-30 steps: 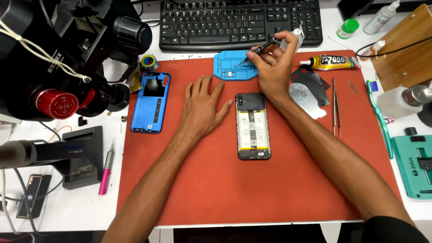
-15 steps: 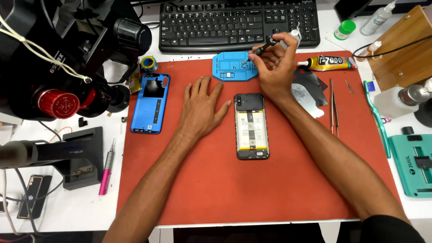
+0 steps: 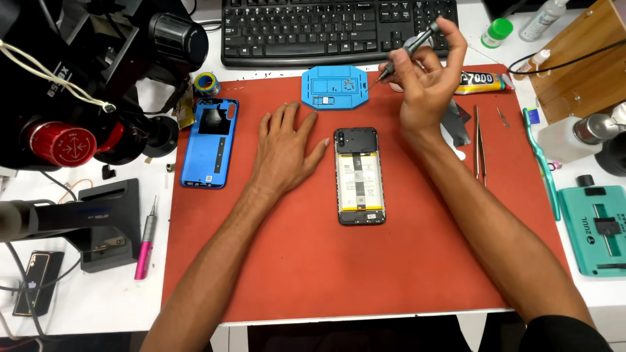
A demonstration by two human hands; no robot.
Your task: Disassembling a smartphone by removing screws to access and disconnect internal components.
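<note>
The right hand (image 3: 427,91) pinched a screwdriver (image 3: 405,53), tip down over the blue tray (image 3: 334,87) at twelve o'clock of the open phone (image 3: 357,176), while the left hand (image 3: 285,146) lay flat and empty at nine o'clock, likely resting.

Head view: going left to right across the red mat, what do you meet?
Blue back cover → left hand flat on the mat → opened phone → right hand holding a screwdriver → tweezers → toothbrush.

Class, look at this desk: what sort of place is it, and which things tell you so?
Most likely a phone repair bench: an opened black smartphone with its battery exposed on a red work mat, a black microscope, and a slim screwdriver in the right hand.
</note>
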